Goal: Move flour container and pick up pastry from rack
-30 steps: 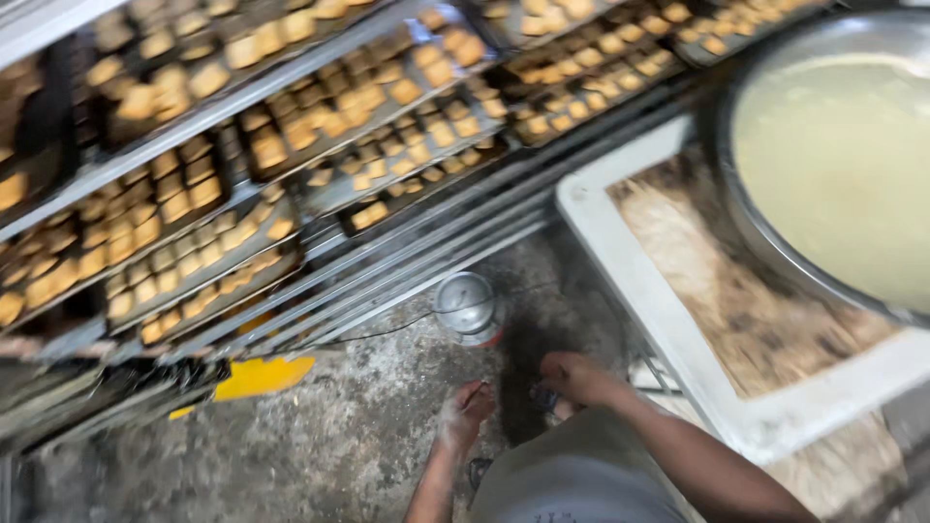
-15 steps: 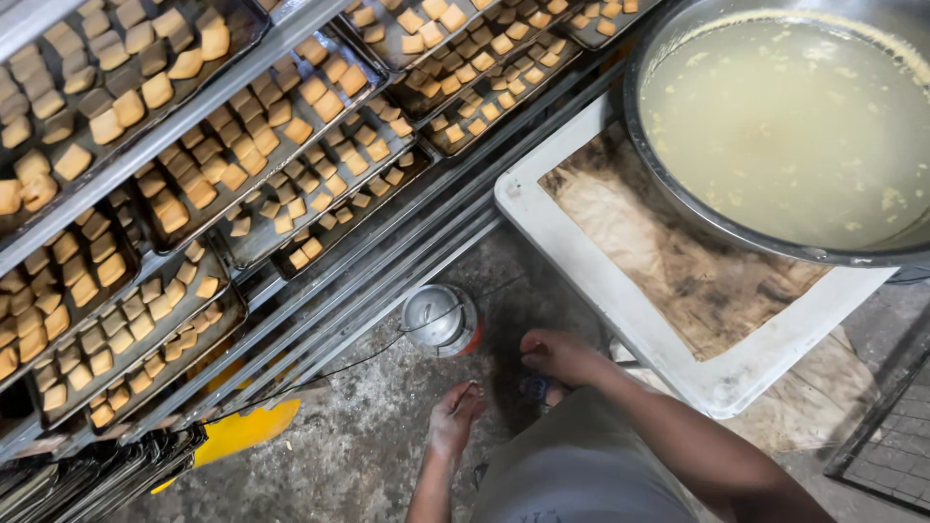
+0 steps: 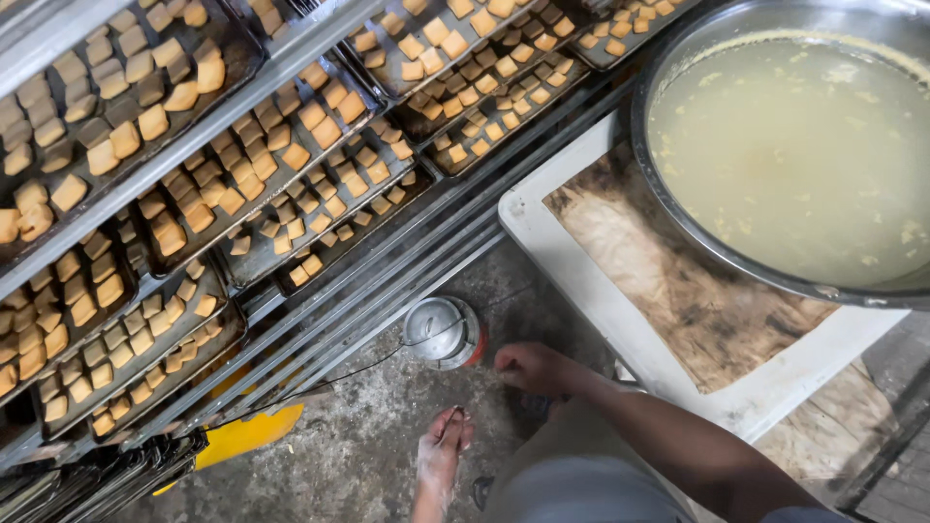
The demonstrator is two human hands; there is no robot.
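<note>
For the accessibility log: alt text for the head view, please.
Seen from above, a person's right hand reaches down toward the concrete floor beside a small metal can. Racks of tan cubes on trays stand on the left; a big basin of pale liquid on the right.

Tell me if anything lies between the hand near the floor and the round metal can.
Nothing visible. The right hand is just right of the metal can, only bare floor between them; the thin black wire leaves the can's far side.

basin (image 3: 647, 145): shiny metal, showing a smooth rim
trays (image 3: 232, 77): dull, darkened metal
floor (image 3: 358, 455): rough, mottled concrete
small lidded pot (image 3: 438, 329): gleaming metal
</note>
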